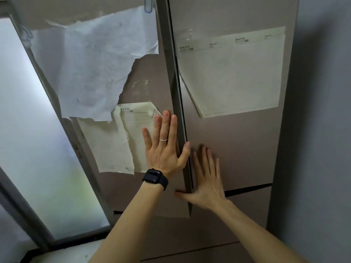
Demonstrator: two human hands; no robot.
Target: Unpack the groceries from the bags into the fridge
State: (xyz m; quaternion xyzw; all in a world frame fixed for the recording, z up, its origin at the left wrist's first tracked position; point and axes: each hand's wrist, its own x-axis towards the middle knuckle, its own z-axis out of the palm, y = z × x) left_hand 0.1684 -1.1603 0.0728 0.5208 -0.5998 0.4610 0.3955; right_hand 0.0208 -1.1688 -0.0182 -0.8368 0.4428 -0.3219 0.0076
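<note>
Pressing flat against the fridge [237, 149], both hands lie spread with straight fingers and hold nothing. The left hand [163, 149], with a dark watch [154, 177] on its wrist and a thin ring [163, 139] on one finger, rests palm-down on the left door [148, 80], its thumb reaching to the door's inner edge. The right hand [207, 185] sits lower on the right door [247, 145], fingers pointing up and thumb stretched sideways across the seam between the doors. The left door's edge stands a little forward of the right one. The fridge fills the middle of the view, standing between a frosted window [28, 120] on the left and a plain grey wall [322, 111] on the right. A torn, crumpled white paper [91, 63] hangs on the left door, with a creased yellowed sheet [114, 145] below it, partly under the left fingers. A larger pale sheet [233, 76] is stuck to the right door. Drawer fronts [247, 205] show beneath the doors
</note>
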